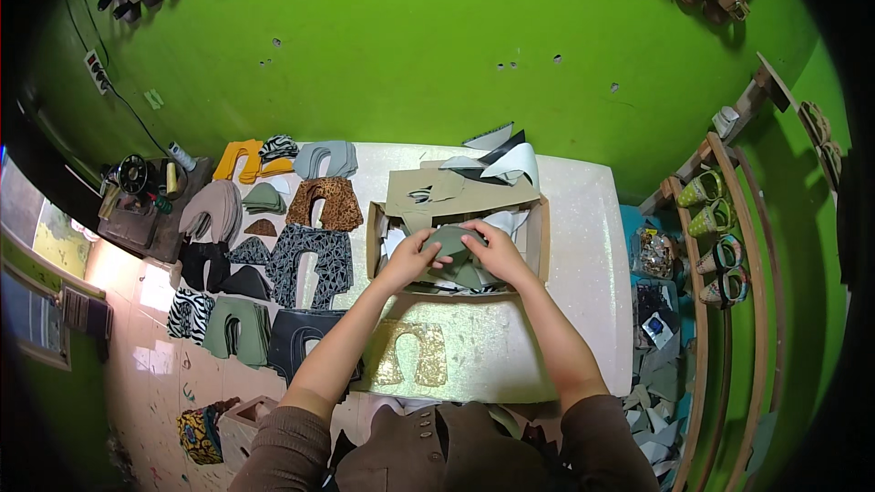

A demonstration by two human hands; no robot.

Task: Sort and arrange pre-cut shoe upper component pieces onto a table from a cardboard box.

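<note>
My left hand (412,260) and my right hand (497,251) are together over an open cardboard box (544,260) on the white table. Between them they hold a grey-green cut piece (450,239) with a curved top edge, fingers closed on its two sides. The box is filled with scraps in white, black, green and zebra print, partly hidden by my hands. A tan sheet (474,191) with cut-outs lies across the box's far side. Nearer to me, a gold glitter U-shaped piece (428,369) rests on the table.
Left of the box lie stacks of U-shaped pieces: leopard print (342,203), patterned grey (337,278), green (237,333) and dark blue (301,323). A sewing machine (135,175) stands at far left. At right are a shoe rack (697,292) and scraps (661,419).
</note>
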